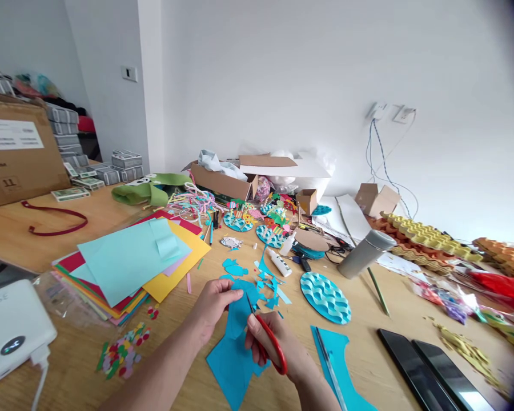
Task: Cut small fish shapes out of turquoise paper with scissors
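My left hand (pixel 214 305) pinches the upper part of a blue sheet of paper (pixel 239 317) between thumb and fingers. Wrapped round the red handles of a pair of scissors (pixel 278 348) is my right hand (pixel 272 337); the blades point up at the paper's edge, close to my left thumb. More blue paper (pixel 231 371) lies under my hands. Beyond them are blue scraps (pixel 272 291) and a white glue bottle (pixel 279 264). To the right sit a wavy-patterned blue oval (pixel 325 298) and a cut blue sheet (pixel 340 365) with a pen-like stick on it.
Stacked coloured paper (pixel 124 262) and a white power bank (pixel 15 337) are at left. On the right stand a grey tumbler (pixel 365 254), two dark phones (pixel 415 368) and egg trays (pixel 428 240). Cardboard boxes (pixel 223 181) line the wall. Confetti-like dots (pixel 122 351) lie front left.
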`<state>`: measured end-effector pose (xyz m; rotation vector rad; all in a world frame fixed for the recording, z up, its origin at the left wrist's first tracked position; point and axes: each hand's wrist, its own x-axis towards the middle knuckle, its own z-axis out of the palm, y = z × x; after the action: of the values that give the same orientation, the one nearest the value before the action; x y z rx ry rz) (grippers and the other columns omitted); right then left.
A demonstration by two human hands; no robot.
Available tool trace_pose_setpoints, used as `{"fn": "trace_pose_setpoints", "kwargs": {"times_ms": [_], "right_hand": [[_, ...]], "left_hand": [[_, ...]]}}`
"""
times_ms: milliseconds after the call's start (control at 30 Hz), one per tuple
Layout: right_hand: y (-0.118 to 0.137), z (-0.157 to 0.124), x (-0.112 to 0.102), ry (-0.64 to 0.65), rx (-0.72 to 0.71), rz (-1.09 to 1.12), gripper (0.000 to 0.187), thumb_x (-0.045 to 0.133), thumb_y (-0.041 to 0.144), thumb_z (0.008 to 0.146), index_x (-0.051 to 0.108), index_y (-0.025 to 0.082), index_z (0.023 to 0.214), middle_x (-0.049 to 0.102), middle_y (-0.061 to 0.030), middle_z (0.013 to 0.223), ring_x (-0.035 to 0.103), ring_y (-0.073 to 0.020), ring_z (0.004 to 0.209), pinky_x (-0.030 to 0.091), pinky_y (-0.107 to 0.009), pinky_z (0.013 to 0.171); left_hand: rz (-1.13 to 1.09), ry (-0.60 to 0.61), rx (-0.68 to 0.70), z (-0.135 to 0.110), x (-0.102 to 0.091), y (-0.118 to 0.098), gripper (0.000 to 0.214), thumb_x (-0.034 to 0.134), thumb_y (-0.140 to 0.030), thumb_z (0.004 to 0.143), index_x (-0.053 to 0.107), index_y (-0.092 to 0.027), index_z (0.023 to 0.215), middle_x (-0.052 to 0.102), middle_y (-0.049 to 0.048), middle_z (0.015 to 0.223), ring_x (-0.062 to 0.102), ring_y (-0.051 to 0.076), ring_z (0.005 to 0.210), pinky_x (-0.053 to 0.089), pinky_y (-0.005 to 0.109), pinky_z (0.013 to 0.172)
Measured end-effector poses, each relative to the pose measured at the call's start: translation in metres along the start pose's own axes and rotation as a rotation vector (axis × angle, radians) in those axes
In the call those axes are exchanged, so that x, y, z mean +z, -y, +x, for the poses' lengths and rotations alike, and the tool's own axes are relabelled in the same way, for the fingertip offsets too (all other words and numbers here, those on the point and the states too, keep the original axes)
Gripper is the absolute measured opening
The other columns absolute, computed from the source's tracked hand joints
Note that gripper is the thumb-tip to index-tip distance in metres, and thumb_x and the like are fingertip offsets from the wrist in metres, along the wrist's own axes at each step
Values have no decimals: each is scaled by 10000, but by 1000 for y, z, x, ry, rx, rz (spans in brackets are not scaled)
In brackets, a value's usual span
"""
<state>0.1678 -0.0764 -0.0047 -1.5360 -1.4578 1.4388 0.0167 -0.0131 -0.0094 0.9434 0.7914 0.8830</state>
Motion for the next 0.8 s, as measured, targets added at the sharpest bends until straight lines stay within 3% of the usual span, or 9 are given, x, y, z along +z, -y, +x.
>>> {"fn": "trace_pose_setpoints", "kwargs": {"times_ms": [267, 333, 467, 600, 800], "right_hand": [[-3, 3, -1, -25, -28, 85, 687, 427, 786, 767, 564, 144, 566, 478, 0, 406, 400, -71, 332, 308, -199, 358], [-4, 2, -2, -27, -43, 132, 683, 427, 782, 771, 568, 147, 565, 483, -3, 406, 398, -72, 331, 309, -204, 362], [-2, -1, -2, -40, -56, 240, 720, 390, 812, 758, 574, 146, 556, 476, -5, 397, 401, -78, 333, 298, -210, 374], [0, -4, -3, -23, -90, 279, 745, 352, 820, 766, 574, 137, 567, 471, -1, 399, 424, -81, 355, 250, -201, 378], [0, -2, -5, 29, -83, 173, 658, 557, 793, 661, 584, 140, 586, 516, 3, 431, 436, -76, 358, 324, -205, 391]], "left_hand": [[-339, -59, -118, 2, -2, -5, 230, 799, -257, 584, 644, -135, 702, 671, 30, 683, 591, 130, 608, 452, 252, 620], [-384, -24, -154, 2, -2, -5, 221, 801, -241, 585, 640, -133, 690, 674, 34, 680, 598, 128, 604, 462, 249, 617], [-420, 63, -189, 1, -2, -4, 214, 780, -185, 608, 658, -128, 775, 690, 42, 725, 617, 122, 623, 475, 235, 614], [-472, 30, -249, 0, -2, -4, 204, 761, -113, 607, 631, -137, 763, 652, 8, 656, 571, 82, 529, 454, 207, 552], [-335, 42, -164, 1, -1, -2, 220, 773, -187, 615, 648, -123, 784, 668, 31, 704, 568, 88, 556, 447, 216, 569]]}}
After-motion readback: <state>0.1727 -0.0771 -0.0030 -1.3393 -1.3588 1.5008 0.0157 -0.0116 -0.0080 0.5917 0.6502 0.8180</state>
